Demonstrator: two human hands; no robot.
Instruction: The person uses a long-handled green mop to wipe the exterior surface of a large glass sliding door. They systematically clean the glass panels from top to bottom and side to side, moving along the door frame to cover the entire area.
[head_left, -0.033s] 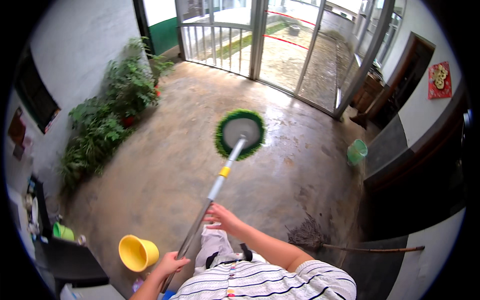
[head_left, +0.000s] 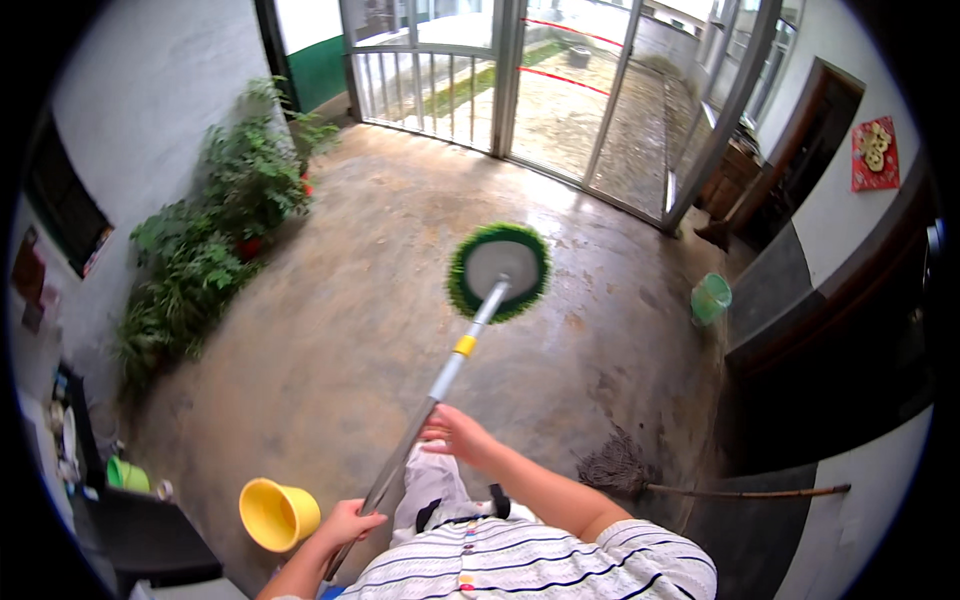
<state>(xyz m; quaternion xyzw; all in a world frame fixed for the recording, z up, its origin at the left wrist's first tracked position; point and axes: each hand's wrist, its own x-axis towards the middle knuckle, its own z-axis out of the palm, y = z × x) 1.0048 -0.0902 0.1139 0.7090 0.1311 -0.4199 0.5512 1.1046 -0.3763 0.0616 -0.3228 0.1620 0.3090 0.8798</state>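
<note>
A round flat mop (head_left: 499,268) with a grey plate and a green shaggy fringe is held out ahead of me, at the middle of the view. Its metal pole, with a yellow collar, slants down toward my body. My left hand (head_left: 350,524) is closed around the lower pole near my waist. Higher up, my right hand (head_left: 458,437) has its fingers curled against the pole, partly hidden by it. I cannot tell whether the mop head touches the floor.
Near my left stands a yellow bucket (head_left: 279,514). A grey string mop (head_left: 618,466) lies at right, its wooden handle reaching the wall. A green bin (head_left: 711,299) is by the right doorway. Potted plants (head_left: 215,230) line the left wall. Glass doors (head_left: 560,110) close the far side.
The mop head has swung a little to the right, its pole turning with it. My right hand has shifted slightly right along with the pole.
</note>
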